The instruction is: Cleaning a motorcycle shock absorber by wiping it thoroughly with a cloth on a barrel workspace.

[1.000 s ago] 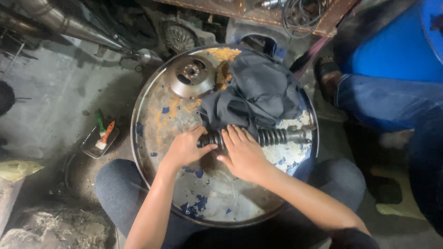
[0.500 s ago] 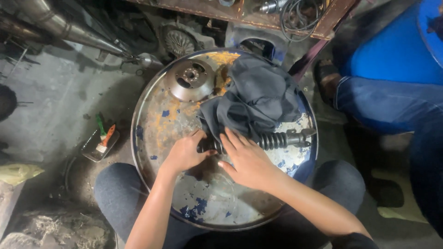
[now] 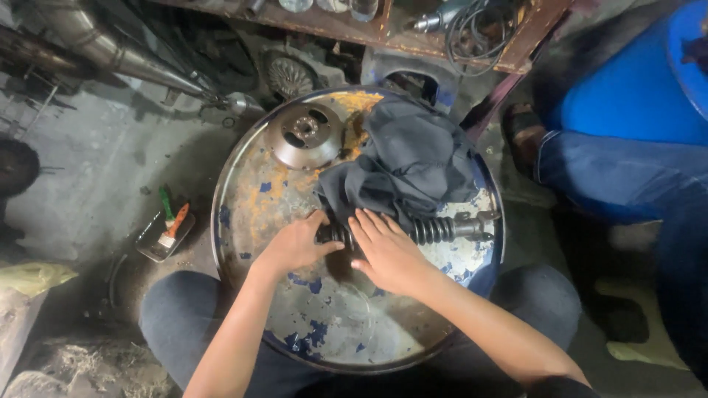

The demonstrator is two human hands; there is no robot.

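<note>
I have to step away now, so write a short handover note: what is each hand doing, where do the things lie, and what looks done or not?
Left hand: grip closed around the left end of the ribbed shaft.
Right hand: flat on the shaft's middle, fingers spread toward the dark cloth; not closed on anything.
The shaft lies crosswise on the round drum lid, partly under the cloth; its metal right end is bare.
A metal disc sits at the lid's far left, apart from the hands.
A brush in a tray is on the floor, left.
Whether the shaft is clean cannot be told.
</note>
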